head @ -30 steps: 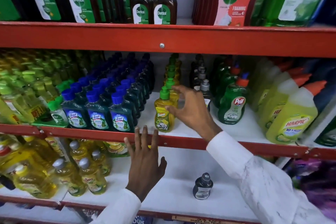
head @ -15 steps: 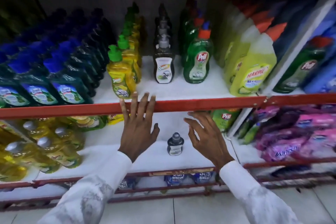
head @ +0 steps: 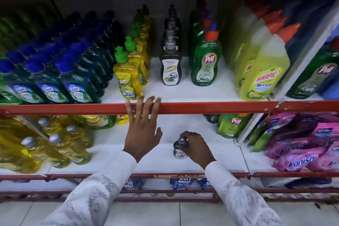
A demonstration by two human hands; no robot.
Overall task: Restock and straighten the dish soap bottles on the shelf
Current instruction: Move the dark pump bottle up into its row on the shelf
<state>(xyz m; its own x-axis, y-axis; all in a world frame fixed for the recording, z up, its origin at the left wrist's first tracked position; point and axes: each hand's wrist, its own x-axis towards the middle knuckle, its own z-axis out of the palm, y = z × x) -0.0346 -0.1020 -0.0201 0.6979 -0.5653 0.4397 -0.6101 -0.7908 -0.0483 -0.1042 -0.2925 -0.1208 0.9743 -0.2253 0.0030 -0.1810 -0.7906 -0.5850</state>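
A small dark soap bottle (head: 179,151) with a grey cap stands alone on the lower white shelf (head: 161,159). My right hand (head: 197,147) is closed around its neck and cap. My left hand (head: 142,126) is spread open, its fingertips resting on the red front rail (head: 211,107) of the middle shelf. On that middle shelf stand a row of yellow Super bottles (head: 128,77) with green caps, a row of dark Super pump bottles (head: 171,68) and a row of green Pril bottles (head: 206,64).
Blue-capped Lizol bottles (head: 77,86) fill the middle shelf's left; yellow Harpic bottles (head: 262,77) lean at its right. Yellow bottles (head: 55,150) lie on the lower shelf's left, a Pril bottle (head: 232,124) and pink Vanish packs (head: 300,152) at its right. Blue packs sit below.
My right hand came down from the yellow bottle on the middle shelf and closed on the small dark bottle below. The view dropped lower. My left hand stays on the red rail.
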